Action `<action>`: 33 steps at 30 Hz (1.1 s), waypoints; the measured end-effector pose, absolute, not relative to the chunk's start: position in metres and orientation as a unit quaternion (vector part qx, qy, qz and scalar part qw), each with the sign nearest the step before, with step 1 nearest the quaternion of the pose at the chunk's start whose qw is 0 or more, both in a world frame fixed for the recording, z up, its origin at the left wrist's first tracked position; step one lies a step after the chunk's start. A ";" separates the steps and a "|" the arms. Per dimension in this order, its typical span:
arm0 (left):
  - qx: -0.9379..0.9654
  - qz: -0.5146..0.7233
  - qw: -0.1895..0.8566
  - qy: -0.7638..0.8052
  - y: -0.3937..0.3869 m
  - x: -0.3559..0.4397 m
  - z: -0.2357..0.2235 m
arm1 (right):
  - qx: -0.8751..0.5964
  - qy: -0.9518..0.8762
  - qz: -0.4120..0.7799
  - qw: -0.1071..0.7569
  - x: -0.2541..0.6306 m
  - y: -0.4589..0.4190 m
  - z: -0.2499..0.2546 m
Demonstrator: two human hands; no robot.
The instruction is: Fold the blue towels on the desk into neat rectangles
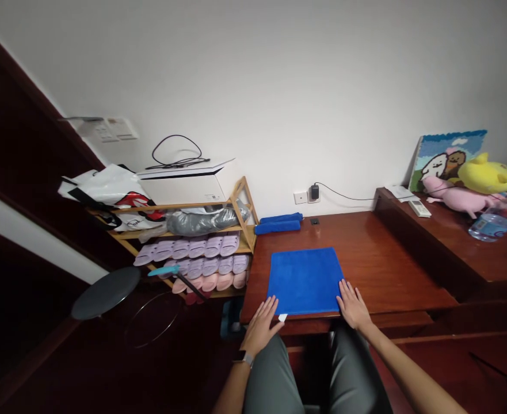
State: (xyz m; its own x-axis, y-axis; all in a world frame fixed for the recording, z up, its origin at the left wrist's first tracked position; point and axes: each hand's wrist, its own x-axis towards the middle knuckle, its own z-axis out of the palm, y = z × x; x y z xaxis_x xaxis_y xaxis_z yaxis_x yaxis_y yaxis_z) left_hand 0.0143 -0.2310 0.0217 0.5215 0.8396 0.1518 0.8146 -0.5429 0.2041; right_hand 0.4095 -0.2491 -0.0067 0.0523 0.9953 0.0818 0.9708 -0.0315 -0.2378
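Observation:
A blue cloth (305, 280) lies flat and square on the brown wooden desk (374, 253), with a small white tag (283, 317) at its near left corner. My left hand (262, 325) rests at that corner, fingers stretched out and fingertips on the cloth's edge. On the opposite side, my right hand (353, 305) lies with spread fingers along the lower right edge. Neither hand grips anything. Two rolled or folded blue cloths (278, 224) sit at the back left of the desk.
A wooden rack (247, 230) with several slippers (197, 247) and a white box (184, 187) stands on the left. Beside it is a round stool (106, 292). A raised desk section (460, 247) at right holds plush toys (490, 174), a remote (419, 208) and a plastic bottle (490, 225).

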 end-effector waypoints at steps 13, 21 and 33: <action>0.864 0.239 0.018 0.443 -0.254 0.011 0.045 | -0.559 -0.800 0.048 0.215 0.451 -0.312 0.013; 0.798 0.357 0.106 0.474 -0.226 0.010 0.160 | -0.524 -0.783 0.053 0.331 0.467 -0.293 0.152; 0.756 0.356 0.329 0.440 -0.247 0.007 0.308 | -0.492 -0.783 0.061 0.376 0.499 -0.327 0.309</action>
State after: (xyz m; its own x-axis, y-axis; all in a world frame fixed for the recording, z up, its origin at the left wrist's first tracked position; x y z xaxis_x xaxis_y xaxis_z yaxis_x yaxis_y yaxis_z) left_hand 0.0074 -0.2467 0.3083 0.3592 0.8998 0.2478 0.4313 -0.3955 0.8109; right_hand 0.4993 -0.3271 0.3086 -0.2331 0.8168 0.5277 0.7249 0.5077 -0.4657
